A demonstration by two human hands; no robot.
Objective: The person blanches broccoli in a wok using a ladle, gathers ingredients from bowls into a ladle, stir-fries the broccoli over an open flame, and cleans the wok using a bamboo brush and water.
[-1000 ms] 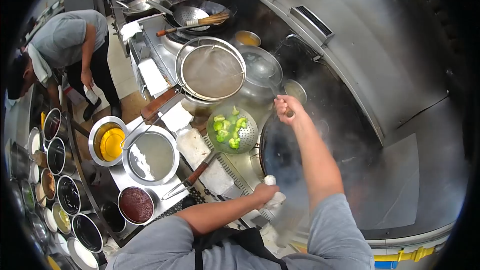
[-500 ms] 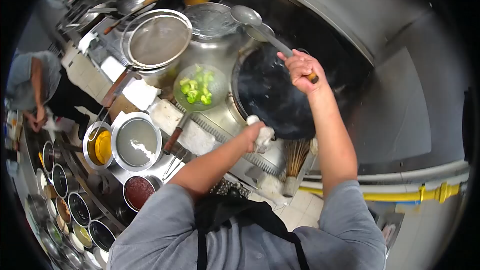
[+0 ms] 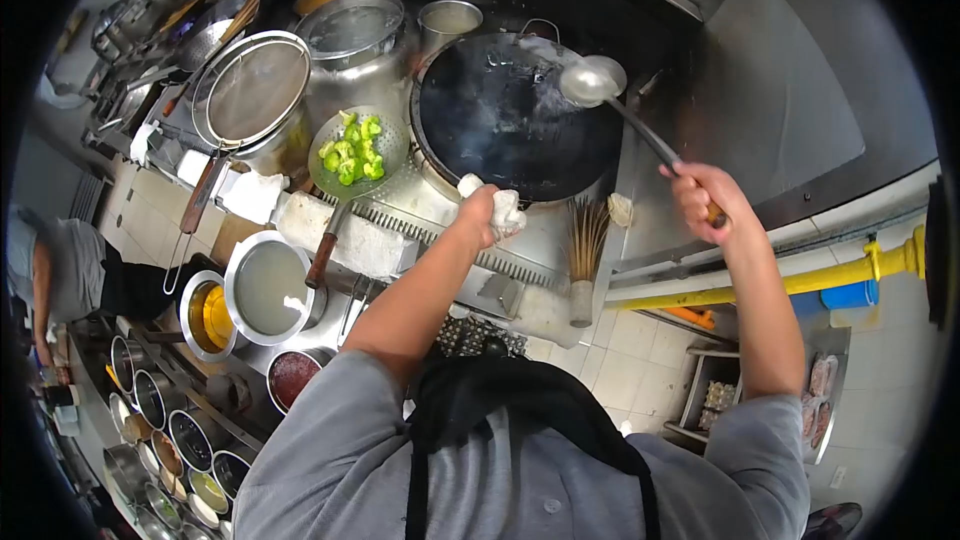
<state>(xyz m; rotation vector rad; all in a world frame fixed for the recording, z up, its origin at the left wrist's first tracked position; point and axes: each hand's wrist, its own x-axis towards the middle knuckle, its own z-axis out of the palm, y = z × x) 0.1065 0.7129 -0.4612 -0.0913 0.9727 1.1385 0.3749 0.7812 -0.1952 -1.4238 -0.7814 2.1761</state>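
My left hand [image 3: 476, 220] is closed on a folded white cloth [image 3: 508, 213] at the near rim of a large black wok [image 3: 500, 140]. In my right hand [image 3: 708, 204] is the handle end of a long metal ladle [image 3: 592, 82]. The ladle's bowl hangs at the wok's far right edge, and a pale, blurred streak lies beside it in the wok. Whitish wisps show over the dark wok surface. Left of the wok, a perforated strainer [image 3: 392, 130] holds bright green broccoli [image 3: 350, 152]. A bamboo wok brush [image 3: 583, 258] stands near the wok's right front.
Toward the left are a round mesh sieve [image 3: 252, 90], a pot of cloudy liquid [image 3: 270, 285], a bowl of yellow oil [image 3: 212, 318] and a bowl of red sauce [image 3: 293, 378]. A yellow pipe [image 3: 800, 282] runs along the right. Another person [image 3: 65, 270] stands at far left.
The ladle has swung from the wok's far left side to its right edge as my right hand moved right and down. My left hand keeps the cloth at the rim. The view has shifted.
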